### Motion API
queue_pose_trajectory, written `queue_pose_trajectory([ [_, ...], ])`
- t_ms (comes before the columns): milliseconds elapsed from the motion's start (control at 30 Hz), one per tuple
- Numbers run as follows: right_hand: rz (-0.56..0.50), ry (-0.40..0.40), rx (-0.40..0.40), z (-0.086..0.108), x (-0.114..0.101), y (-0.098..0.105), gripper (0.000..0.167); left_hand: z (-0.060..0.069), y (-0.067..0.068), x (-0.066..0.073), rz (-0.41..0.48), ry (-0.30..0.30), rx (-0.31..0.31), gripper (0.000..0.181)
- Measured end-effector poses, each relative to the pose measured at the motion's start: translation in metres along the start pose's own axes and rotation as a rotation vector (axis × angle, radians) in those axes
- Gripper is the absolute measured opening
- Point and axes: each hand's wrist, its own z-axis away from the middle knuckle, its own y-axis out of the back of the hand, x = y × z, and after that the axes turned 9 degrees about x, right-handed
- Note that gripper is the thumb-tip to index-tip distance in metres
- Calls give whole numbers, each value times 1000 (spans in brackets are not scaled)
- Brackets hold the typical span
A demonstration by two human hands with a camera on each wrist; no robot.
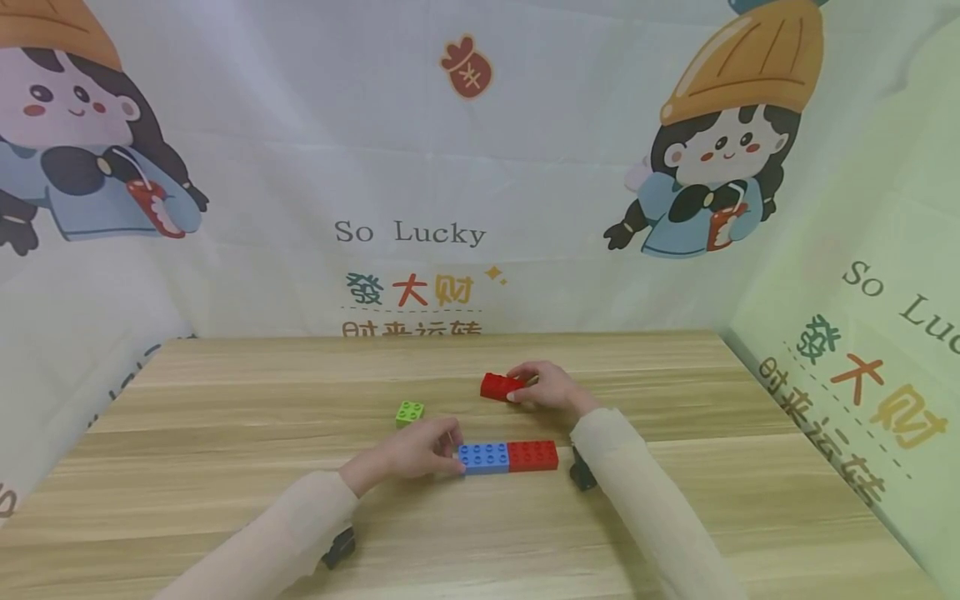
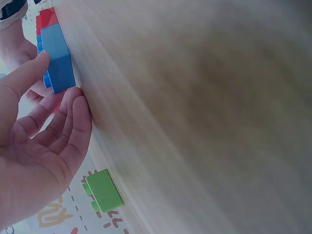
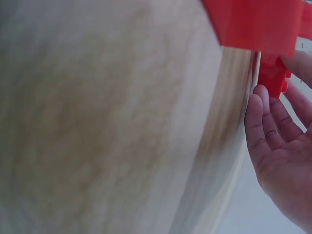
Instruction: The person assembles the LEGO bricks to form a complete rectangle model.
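A blue brick (image 1: 483, 458) and a red brick (image 1: 533, 455) lie end to end on the table. My left hand (image 1: 422, 447) holds the blue brick's left end between thumb and fingers; the left wrist view shows the thumb on the blue brick (image 2: 59, 58). Farther back, my right hand (image 1: 546, 387) pinches another red brick (image 1: 495, 386) at its right end. In the right wrist view, fingers and thumb of the right hand (image 3: 282, 131) are around that red brick (image 3: 271, 78), with the nearer red brick (image 3: 258, 24) at the top.
A small green brick (image 1: 409, 413) sits on the wooden table (image 1: 262, 400) just behind my left hand, also visible in the left wrist view as a green brick (image 2: 104, 190). Printed cloth (image 1: 555, 183) hangs behind and beside the table.
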Motion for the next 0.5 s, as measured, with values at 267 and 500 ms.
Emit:
queue_pose_trajectory([
  [267, -25, 70, -18, 4, -10, 5, 37, 0, 0, 1, 1, 22, -4, 24],
  [500, 32, 118, -8, 5, -15, 11, 35, 0, 0, -1, 4, 24, -6, 24],
])
